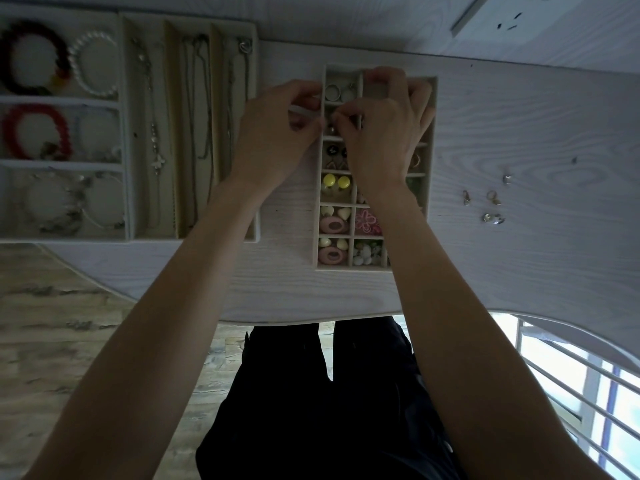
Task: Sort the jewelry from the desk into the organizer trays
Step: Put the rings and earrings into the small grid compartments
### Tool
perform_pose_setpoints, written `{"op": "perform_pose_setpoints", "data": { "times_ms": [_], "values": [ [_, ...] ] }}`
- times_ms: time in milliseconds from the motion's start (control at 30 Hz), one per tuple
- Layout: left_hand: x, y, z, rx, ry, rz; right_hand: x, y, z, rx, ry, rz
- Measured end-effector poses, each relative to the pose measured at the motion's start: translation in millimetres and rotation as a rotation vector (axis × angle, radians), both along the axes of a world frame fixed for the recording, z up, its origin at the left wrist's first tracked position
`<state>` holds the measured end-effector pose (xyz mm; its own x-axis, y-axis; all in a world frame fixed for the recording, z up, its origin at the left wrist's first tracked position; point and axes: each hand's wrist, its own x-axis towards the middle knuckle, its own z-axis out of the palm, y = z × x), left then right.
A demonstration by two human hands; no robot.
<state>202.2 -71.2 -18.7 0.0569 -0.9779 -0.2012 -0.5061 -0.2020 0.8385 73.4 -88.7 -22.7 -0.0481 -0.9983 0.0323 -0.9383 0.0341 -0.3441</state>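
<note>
A small beige organizer tray (320, 216) with many square cells stands in the middle of the white desk (519, 140), holding rings, studs and colourful earrings. Both hands hover over its far cells. My left hand (277, 133) has its fingers curled at the tray's left rim, fingertips pinched together. My right hand (384, 133) covers the upper cells, and its thumb and forefinger pinch something tiny that I cannot make out. The two sets of fingertips almost meet over the second cell. Several small silver earrings (493, 202) lie loose on the desk to the right.
Two larger trays stand at the left: one (121, 105) with bead and pearl bracelets, one (254, 46) with long slots holding chains. A wall socket (512, 22) is at the top right. The desk's curved front edge runs above my dark trousers.
</note>
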Motion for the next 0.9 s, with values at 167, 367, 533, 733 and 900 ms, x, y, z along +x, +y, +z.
{"op": "perform_pose_setpoints", "data": {
  "times_ms": [167, 367, 533, 733, 900],
  "values": [
    [0, 0, -1, 0.0, 0.0, -0.006, 0, 3, -3, -0.041, -0.062, -0.011],
    [0, 7, -1, -0.04, -0.039, 0.007, -12, 10, 8, -0.092, -0.141, -0.042],
    [-18, 31, 13, -0.214, -0.33, -0.069, -57, 39, 26, -0.088, -0.321, -0.002],
    [-80, 50, 13, -0.329, -0.506, -0.393, -146, 101, 25, -0.111, -0.232, -0.07],
    [-111, 55, 4, -0.323, -0.645, -0.437, -206, 121, 6, 0.099, -0.166, -0.281]
  ]
}}
